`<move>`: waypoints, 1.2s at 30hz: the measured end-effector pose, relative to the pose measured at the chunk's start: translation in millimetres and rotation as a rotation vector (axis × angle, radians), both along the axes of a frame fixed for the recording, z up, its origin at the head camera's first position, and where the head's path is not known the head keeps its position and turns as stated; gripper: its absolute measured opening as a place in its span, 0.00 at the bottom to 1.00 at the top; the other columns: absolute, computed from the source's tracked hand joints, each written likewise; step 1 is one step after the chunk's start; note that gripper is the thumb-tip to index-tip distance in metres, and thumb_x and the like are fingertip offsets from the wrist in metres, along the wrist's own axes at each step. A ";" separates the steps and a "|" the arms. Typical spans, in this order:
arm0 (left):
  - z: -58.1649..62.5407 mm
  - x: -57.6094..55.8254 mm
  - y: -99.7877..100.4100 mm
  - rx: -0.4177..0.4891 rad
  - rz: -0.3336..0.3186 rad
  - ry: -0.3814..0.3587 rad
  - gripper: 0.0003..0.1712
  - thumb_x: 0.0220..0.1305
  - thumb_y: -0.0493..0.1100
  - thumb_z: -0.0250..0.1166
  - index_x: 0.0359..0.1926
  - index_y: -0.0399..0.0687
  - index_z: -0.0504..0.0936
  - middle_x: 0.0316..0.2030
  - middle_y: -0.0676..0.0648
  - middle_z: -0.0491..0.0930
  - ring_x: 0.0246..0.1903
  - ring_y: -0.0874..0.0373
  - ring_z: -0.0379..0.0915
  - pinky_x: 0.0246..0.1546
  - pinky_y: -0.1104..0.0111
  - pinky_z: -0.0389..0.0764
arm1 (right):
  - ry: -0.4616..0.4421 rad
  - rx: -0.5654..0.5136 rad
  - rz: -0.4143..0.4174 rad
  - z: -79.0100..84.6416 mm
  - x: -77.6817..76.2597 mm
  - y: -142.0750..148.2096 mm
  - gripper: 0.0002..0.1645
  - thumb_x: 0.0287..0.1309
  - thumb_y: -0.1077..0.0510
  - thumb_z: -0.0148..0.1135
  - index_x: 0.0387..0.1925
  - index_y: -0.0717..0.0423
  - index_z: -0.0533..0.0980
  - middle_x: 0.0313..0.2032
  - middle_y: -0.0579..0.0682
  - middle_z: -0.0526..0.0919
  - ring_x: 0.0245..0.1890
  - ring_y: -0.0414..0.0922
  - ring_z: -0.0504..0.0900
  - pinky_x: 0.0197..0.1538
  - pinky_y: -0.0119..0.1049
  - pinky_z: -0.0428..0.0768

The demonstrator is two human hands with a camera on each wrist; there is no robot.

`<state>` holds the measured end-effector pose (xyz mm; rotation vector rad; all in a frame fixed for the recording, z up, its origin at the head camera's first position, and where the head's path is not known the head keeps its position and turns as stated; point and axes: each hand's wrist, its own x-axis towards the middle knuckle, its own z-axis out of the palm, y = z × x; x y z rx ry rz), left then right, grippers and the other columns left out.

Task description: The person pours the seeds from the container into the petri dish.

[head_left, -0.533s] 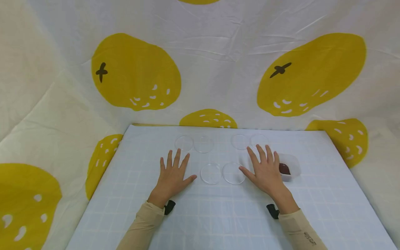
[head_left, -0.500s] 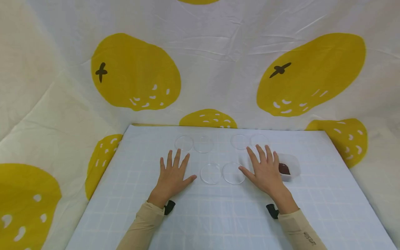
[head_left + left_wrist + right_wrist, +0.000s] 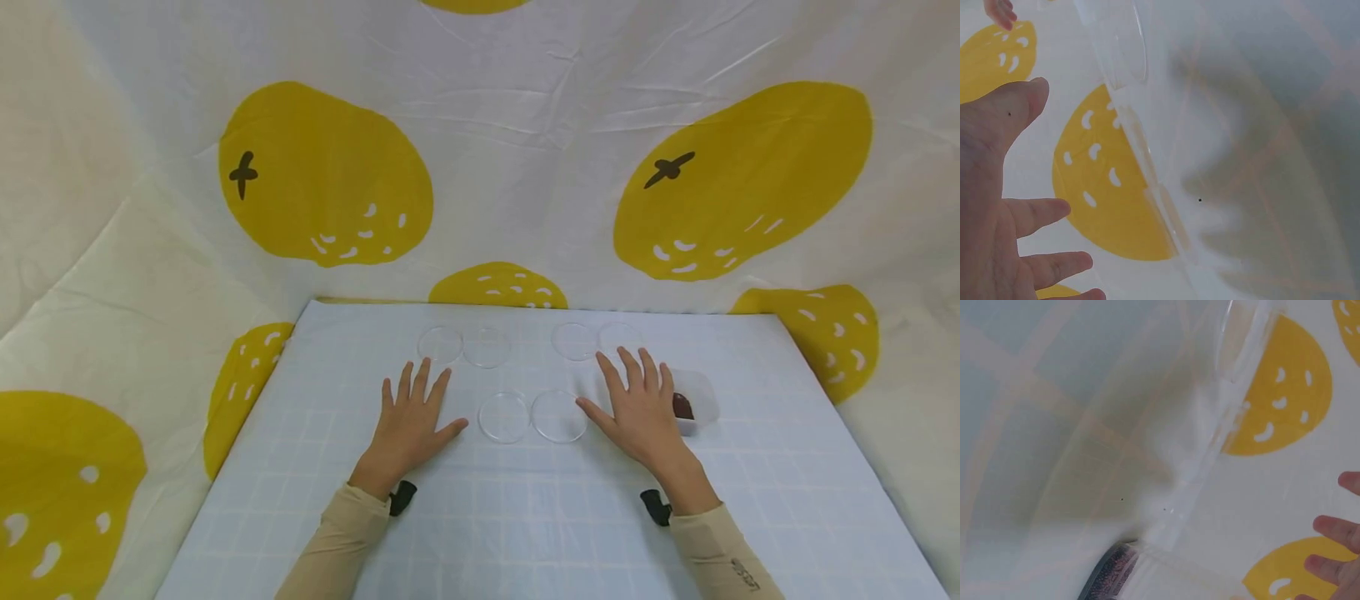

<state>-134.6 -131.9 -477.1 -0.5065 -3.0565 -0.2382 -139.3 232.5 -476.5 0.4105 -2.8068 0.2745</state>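
Observation:
My left hand (image 3: pixel 408 425) is spread flat over the left half of the table, fingers straight and holding nothing. Its fingertips point at a pair of clear round dishes, one (image 3: pixel 440 345) beside the other (image 3: pixel 487 347). My right hand (image 3: pixel 641 417) is also spread, its thumb tip close to a clear dish (image 3: pixel 558 416) in the front pair. The other front dish (image 3: pixel 504 417) lies to its left. Beyond the right fingers is a back pair, with a left dish (image 3: pixel 574 342) and a right dish (image 3: pixel 620 340) overlapped by the fingertips.
A small translucent box (image 3: pixel 701 396) with dark brown contents (image 3: pixel 682 406) stands right of the right hand, partly hidden by it. A pale checked cloth covers the table (image 3: pixel 480 533). Behind hangs a white curtain (image 3: pixel 525 167) with large yellow fruit prints.
Both hands have shifted slightly apart, the left one leftward and the right one rightward, covering a little more of the box's contents. The dishes stay put.

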 end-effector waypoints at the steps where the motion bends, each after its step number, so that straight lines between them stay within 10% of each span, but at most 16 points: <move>1: -0.3 -0.5 -0.6 0.000 0.001 0.003 0.49 0.67 0.72 0.56 0.78 0.50 0.56 0.77 0.36 0.48 0.74 0.34 0.38 0.66 0.33 0.45 | 0.007 -0.005 0.003 0.6 0.2 0.6 0.50 0.59 0.31 0.62 0.73 0.54 0.61 0.69 0.68 0.59 0.70 0.70 0.50 0.66 0.71 0.45; 36: -8.3 -40.2 -33.5 0.198 0.003 0.050 0.44 0.70 0.59 0.62 0.74 0.37 0.59 0.71 0.29 0.58 0.70 0.34 0.54 0.67 0.44 0.59 | 0.030 -0.159 -0.094 10.7 7.6 64.7 0.47 0.58 0.42 0.69 0.69 0.64 0.63 0.65 0.71 0.62 0.66 0.72 0.56 0.63 0.72 0.50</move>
